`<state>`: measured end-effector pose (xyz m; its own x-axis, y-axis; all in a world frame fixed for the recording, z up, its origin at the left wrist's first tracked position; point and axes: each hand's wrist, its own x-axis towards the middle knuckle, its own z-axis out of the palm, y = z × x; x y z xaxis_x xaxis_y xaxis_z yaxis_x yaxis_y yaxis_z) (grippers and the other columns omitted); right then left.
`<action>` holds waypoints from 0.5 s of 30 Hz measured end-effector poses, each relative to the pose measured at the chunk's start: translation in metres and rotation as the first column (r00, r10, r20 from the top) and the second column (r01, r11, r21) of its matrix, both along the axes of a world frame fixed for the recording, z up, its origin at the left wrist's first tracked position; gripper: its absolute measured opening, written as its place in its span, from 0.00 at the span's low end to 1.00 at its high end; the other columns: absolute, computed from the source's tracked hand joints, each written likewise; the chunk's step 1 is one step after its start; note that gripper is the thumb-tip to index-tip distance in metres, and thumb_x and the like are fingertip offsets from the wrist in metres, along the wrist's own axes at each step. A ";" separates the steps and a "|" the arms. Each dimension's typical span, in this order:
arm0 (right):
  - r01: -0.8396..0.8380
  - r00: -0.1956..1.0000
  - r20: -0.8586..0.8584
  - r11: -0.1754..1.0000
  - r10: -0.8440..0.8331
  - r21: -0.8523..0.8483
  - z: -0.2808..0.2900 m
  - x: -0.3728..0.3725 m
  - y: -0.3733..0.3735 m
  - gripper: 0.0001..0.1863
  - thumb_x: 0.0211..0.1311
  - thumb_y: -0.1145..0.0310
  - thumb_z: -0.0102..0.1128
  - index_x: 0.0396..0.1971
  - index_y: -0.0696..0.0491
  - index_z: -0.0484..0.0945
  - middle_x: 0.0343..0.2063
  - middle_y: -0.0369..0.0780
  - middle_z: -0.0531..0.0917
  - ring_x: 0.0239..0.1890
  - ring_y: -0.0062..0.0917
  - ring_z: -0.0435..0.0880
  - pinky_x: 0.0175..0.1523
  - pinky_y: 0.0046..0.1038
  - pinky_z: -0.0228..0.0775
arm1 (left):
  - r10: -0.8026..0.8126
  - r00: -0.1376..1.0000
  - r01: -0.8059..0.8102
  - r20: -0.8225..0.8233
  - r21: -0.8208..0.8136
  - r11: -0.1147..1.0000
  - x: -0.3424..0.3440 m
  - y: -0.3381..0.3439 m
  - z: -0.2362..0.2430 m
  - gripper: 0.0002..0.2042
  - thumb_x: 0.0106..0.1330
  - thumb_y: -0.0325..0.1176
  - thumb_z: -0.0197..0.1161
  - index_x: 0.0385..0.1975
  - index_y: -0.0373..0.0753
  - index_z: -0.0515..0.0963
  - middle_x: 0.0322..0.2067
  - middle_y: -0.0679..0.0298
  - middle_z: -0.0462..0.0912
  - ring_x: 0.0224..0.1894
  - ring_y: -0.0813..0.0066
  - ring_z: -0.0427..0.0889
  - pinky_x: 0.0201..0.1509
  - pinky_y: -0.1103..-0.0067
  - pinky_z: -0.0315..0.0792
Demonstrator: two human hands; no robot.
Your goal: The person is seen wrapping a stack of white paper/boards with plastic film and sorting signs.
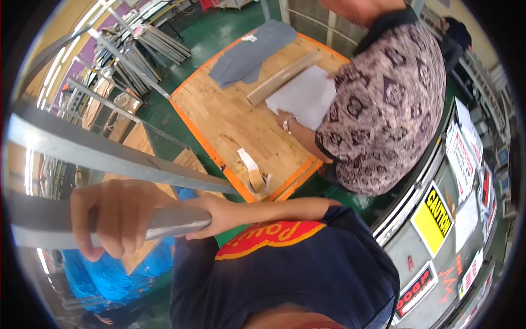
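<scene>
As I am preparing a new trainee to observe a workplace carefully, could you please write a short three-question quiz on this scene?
1. What do the fingers of the wearer's left hand curl over?
2. True or false: the white sheet lies beneath the wooden table.
3. Which colour borders the wooden table: (a) blue, (b) orange, (c) white?

Key:
1. A gray metal bar.
2. False; it lies on top of the table.
3. (b) orange.

A smooth grey bar (metallic-looking, faintly shiny) is held crosswise at the lower left.
</scene>
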<state>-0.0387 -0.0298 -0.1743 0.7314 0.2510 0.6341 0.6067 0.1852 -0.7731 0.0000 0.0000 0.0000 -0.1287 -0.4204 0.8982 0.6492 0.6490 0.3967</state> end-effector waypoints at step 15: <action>0.079 0.994 -0.090 0.989 -0.068 0.123 -0.002 -0.010 0.010 0.20 0.44 0.64 0.70 0.34 0.59 0.74 0.27 0.36 0.78 0.30 0.17 0.75 0.36 0.20 0.66 | -0.363 0.904 0.346 0.225 0.112 0.932 0.009 0.001 0.007 0.14 0.56 0.25 0.61 0.35 0.33 0.61 0.13 0.60 0.73 0.13 0.76 0.75 0.14 0.86 0.72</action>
